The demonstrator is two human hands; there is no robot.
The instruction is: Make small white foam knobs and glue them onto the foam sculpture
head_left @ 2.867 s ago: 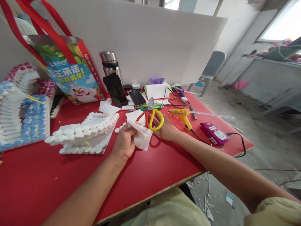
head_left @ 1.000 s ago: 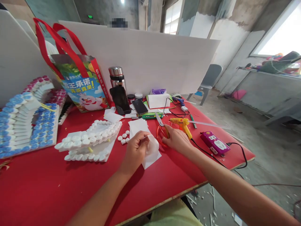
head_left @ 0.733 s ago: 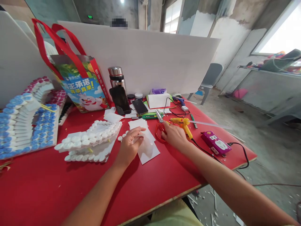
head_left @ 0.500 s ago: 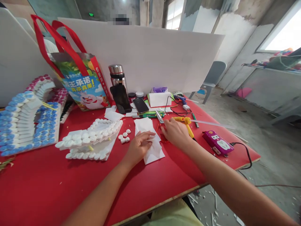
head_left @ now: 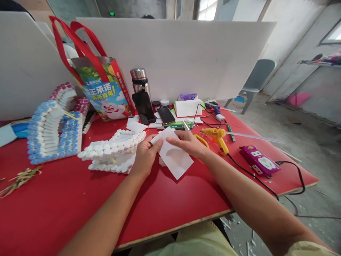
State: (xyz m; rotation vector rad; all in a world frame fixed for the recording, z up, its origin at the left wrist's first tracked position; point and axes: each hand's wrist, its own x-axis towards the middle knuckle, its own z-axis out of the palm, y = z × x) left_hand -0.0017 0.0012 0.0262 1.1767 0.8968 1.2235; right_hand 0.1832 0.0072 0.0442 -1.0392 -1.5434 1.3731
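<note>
A white paper sheet (head_left: 177, 158) is held up at an angle over the red table (head_left: 160, 213). My left hand (head_left: 146, 153) pinches its upper left corner between thumb and fingers. On the upper edge, my right hand (head_left: 189, 142) grips the sheet, thumb on top. Scissors with yellow handles (head_left: 201, 139) lie by my right hand, their blades pointing away and partly hidden. More white paper (head_left: 162, 162) shows beneath the held sheet. Left of my left hand stands a white model (head_left: 112, 147) edged with rounded white pieces.
A yellow glue gun (head_left: 218, 137) and a purple power socket (head_left: 258, 160) with cables lie at right. Behind are a phone (head_left: 165, 115), a steel flask (head_left: 140, 81) and a printed bag (head_left: 106, 94). A blue and white model (head_left: 53, 131) stands at left.
Both hands have come together and lifted a paper sheet that lay on the table. My right hand has left the scissors. The view has shifted, so things appear further right.
</note>
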